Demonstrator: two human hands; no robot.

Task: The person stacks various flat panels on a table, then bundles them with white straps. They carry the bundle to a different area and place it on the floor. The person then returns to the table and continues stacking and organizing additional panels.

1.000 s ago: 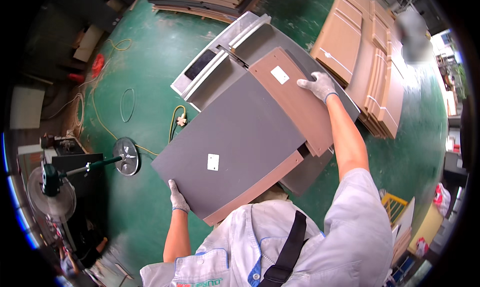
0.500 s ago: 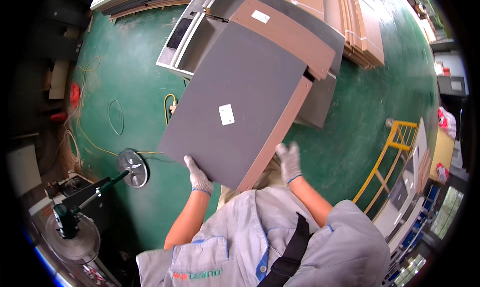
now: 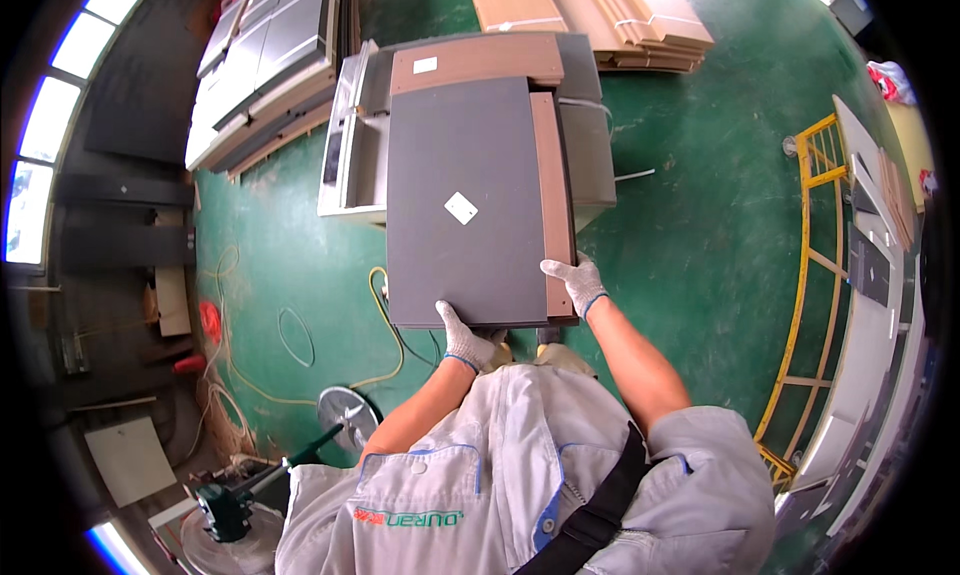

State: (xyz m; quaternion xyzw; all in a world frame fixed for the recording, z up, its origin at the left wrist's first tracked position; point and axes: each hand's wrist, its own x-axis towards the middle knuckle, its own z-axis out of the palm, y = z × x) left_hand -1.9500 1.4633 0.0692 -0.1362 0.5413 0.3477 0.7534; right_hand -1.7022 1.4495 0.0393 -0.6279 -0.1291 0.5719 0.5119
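A large dark grey panel (image 3: 450,155) with a small white label (image 3: 461,209) lies level in front of me. A narrow brown board (image 3: 553,175) rests along its right side, and a wider brown board (image 3: 480,59) lies across its far end. My left hand (image 3: 468,337), in a pale knit glove, is closed on the panel's near edge, thumb on top and fingers underneath, partly hidden. At the near right corner, my gloved right hand (image 3: 577,282) grips the edge with its thumb over the narrow brown board. Under the far part stands a grey and white cabinet-like unit (image 3: 350,190).
Stacked brown boards (image 3: 640,35) lie at the far right, dark panels (image 3: 270,55) at the far left. A yellow trolley frame (image 3: 800,275) holding panels stands right. Yellow cable (image 3: 400,345) and a round metal fan (image 3: 348,415) are on the green floor at left.
The panel and brown boards have turned from a slant to nearly straight ahead of me. My right hand, apart from the boards before, now grips the near right corner. The view has shifted too.
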